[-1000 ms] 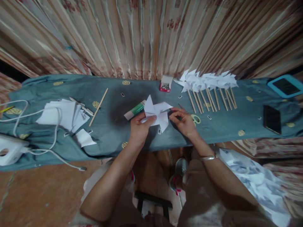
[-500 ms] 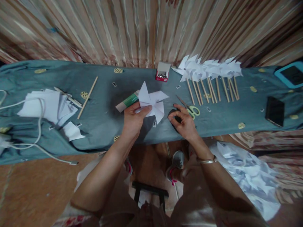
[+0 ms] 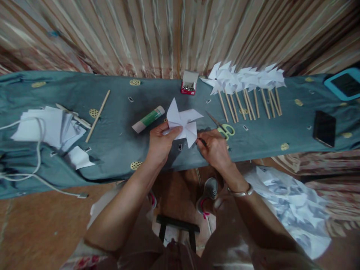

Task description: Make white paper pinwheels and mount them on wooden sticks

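Note:
A white paper pinwheel (image 3: 188, 125) with folded blades is held up over the table. My left hand (image 3: 163, 142) pinches its left side, thumb on top near the centre. Close to its lower right blade is my right hand (image 3: 215, 148), fingers curled and thumb against the index finger; whatever small thing sits between them is hidden. Scissors (image 3: 225, 129) with light green handles lie just beyond my right hand. A glue stick (image 3: 149, 119) with a green label lies left of the pinwheel. Behind it stands an open red box (image 3: 189, 88) of small shiny metal tacks.
Several finished pinwheels (image 3: 247, 80) on wooden sticks lie in a row at the back right. A lone wooden stick (image 3: 98, 116), a paper stack (image 3: 47, 125) and a white cable (image 3: 39, 161) are at left. A black phone (image 3: 324, 128) and a blue-framed tablet (image 3: 344, 84) lie at right.
My right hand has moved left, up to the pinwheel's lower right blade, and its fingers have curled in more. My left hand still holds the pinwheel. The view has shifted slightly.

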Motion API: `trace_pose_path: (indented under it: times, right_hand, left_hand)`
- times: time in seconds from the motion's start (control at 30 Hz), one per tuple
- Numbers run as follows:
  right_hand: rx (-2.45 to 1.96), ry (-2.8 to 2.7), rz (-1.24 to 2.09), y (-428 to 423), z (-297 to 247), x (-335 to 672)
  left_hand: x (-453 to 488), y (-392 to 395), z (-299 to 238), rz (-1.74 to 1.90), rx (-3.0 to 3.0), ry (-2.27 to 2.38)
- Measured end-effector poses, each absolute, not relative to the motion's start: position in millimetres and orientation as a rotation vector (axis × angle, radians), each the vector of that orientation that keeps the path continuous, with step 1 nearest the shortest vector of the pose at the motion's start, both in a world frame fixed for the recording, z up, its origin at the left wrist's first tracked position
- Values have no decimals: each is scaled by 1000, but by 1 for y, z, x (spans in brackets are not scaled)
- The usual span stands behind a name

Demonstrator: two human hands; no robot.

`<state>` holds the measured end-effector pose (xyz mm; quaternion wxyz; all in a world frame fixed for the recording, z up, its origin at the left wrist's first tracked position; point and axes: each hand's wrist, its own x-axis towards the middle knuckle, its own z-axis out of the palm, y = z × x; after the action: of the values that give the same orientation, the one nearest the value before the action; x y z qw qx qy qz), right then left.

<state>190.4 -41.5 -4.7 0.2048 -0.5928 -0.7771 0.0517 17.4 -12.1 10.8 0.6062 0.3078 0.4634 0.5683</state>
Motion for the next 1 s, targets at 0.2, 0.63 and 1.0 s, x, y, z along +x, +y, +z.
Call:
trace_pose_path:
  times: [0.2, 0.63, 1.0]
  right_hand:
    - [-1604, -2260, -2, -48, -3, 190]
    - [-1600, -1896, 352, -48, -2, 200]
    - [-1411, -1747, 417, -62, 39, 185]
  left_hand:
    - [19, -13, 10, 1306, 668, 1030]
    - [24, -13, 10, 1322, 638, 1053]
    - [35, -21, 12, 1212, 708, 1038]
